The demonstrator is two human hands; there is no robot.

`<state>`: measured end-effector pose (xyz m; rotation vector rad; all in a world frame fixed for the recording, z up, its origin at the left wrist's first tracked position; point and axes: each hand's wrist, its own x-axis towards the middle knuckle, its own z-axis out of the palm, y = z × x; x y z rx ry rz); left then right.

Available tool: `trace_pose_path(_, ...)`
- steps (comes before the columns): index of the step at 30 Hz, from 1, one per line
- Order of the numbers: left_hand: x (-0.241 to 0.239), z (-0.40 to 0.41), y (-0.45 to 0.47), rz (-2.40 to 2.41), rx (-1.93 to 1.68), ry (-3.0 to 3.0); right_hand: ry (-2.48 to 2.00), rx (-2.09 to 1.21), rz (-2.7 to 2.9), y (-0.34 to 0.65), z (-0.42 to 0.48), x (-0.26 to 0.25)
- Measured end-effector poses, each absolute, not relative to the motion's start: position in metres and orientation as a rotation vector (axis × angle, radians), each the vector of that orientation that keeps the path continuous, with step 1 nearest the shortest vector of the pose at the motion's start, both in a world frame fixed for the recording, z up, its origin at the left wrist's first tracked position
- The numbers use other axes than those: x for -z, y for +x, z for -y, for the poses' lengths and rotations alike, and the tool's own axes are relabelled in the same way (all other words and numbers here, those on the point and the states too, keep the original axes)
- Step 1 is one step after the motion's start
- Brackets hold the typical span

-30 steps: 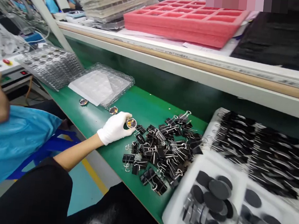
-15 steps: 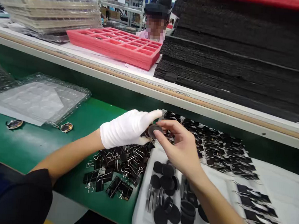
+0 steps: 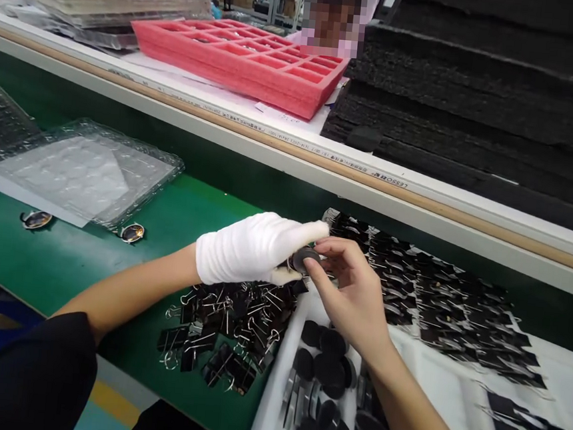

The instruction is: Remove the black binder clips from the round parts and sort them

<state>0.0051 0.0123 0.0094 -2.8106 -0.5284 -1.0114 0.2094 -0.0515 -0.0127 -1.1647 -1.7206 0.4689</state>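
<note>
My left hand (image 3: 258, 249), in a white glove, and my bare right hand (image 3: 357, 288) meet above the bench. A round black disc (image 3: 305, 259) is between them, pinched by the right thumb and fingers. The left thumb and fingers close around the disc's far side; whatever else they hold is hidden. Below the hands lies a loose heap of black binder clips (image 3: 221, 326) with silver wire handles. Beside it, under my right forearm, a white tray (image 3: 270, 401) holds several black discs (image 3: 330, 373), some flat and some on edge.
Rows of clipped black pieces (image 3: 439, 302) cover the right side. Two small oval brown-lensed pieces (image 3: 133, 232) lie near a clear plastic tray (image 3: 154, 177) at left. A raised shelf carries a pink foam tray (image 3: 277, 87), black foam sheets (image 3: 476, 111) and stacked clear trays. Another person sits beyond.
The view has tilted down and shifted left, so the scene appears moved. Both hands stay together at the disc, which has turned slightly.
</note>
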Motion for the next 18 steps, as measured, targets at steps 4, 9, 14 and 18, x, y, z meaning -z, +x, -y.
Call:
trace_pose_path(4, -0.006, -0.017, 0.008, 0.445, 0.984, -2.892, -1.133, -0.465, 1.781, 0.208, 0.056, 0.014)
trace_pose_path(9, -0.006, -0.018, 0.014, 0.367, 0.948, -2.914, -1.138, -0.706, 1.601, 0.211, 0.057, 0.015)
trace_pose_path(14, -0.014, -0.022, 0.006, 0.535, 0.697, -2.848, -1.149, -1.154, 1.312, 0.221, 0.050, 0.013)
trace_pose_path(18, -0.022, -0.036, -0.021, 0.956, 0.362, -2.912, -1.118, -1.325, 0.992, 0.228, 0.045, 0.011)
